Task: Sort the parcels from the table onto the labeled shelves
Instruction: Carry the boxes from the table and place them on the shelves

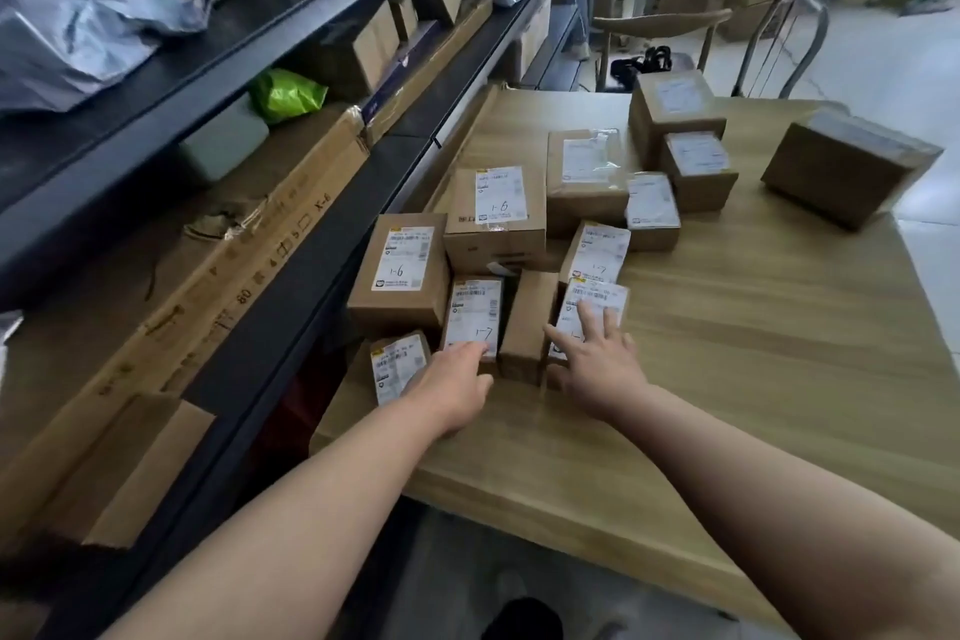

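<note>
risk here comes mostly from how close the parcels lie on the bench (753, 379). the left grip (457, 387) rests on the near end of the parcel marked 1-7 (472, 312); its fingers are mostly hidden, so i cannot tell if they really hold it. the right grip (597, 364) holds nothing, its straight spread fingers pressing on the label of a small parcel (597, 299), and its thumb reaches toward the plain brown box (530, 322) standing between the 2 parcels. because these 3 seem to touch each other, lifting 1 could drag or tip its neighbour. the little parcel (397, 366) just beside the left grip lies at the bench corner, next to the gap before the shelves (322, 244), so a push from the wrist may send it down. the right fingers also cover part of the written mark, so i think a wrong reading, and then a wrong shelf, is possible.
</note>
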